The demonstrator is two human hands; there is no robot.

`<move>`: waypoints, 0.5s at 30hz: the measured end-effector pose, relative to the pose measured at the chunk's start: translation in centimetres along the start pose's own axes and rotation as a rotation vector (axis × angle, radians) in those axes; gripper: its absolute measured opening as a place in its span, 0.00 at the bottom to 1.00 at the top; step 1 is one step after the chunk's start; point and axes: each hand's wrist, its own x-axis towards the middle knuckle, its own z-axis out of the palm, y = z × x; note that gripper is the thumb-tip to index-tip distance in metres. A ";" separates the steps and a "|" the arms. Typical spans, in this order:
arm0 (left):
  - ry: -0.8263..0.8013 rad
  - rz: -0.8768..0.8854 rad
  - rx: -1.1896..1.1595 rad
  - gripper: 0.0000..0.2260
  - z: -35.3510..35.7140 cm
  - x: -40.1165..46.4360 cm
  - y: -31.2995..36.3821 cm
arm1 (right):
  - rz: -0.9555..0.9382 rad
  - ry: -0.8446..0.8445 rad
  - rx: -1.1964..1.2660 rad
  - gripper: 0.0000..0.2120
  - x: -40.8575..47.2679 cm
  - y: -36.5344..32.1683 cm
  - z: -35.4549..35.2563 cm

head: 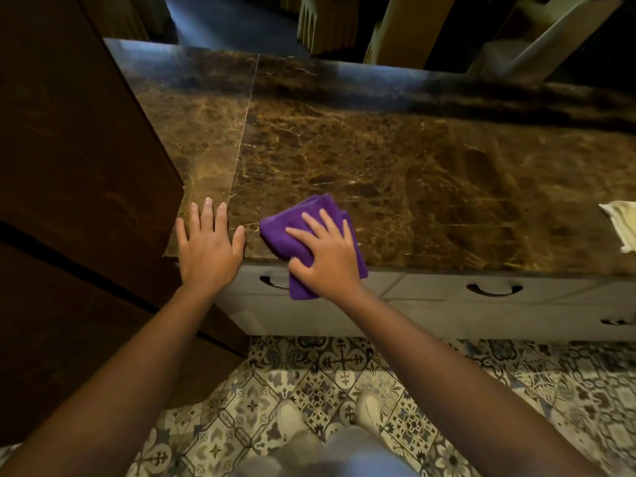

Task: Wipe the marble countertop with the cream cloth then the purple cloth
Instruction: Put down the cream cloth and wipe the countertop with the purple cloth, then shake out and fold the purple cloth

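Note:
A folded purple cloth (285, 232) lies at the front edge of the brown marble countertop (395, 166), one corner hanging down over the drawer front. My right hand (327, 256) presses flat on the cloth with fingers spread and fairly straight. My left hand (206, 242) rests flat on the countertop's front left corner, fingers straight, holding nothing. The cream cloth (621, 228) lies on the countertop at the far right, cut off by the frame edge.
A tall dark wooden cabinet (79, 173) stands against the countertop's left side. White drawers with dark handles (494, 289) run below the front edge. Patterned floor tiles (344, 373) are underfoot. Pale chairs (327, 25) stand beyond the far edge.

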 end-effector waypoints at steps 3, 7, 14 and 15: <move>-0.018 -0.025 -0.072 0.28 -0.1 -1.1 0.7 | 0.009 0.032 0.219 0.24 -2.7 2.0 -1.4; -0.091 -0.020 -0.299 0.25 -2.1 -2.1 2.9 | 0.170 0.071 0.354 0.18 -5.1 3.2 -4.7; -0.438 0.026 -1.223 0.14 -9.0 -10.5 15.3 | 0.545 0.259 1.247 0.03 -8.5 3.7 -13.8; -0.532 0.016 -1.310 0.13 -9.5 -11.5 16.7 | 0.560 0.299 1.377 0.02 -9.5 3.8 -15.0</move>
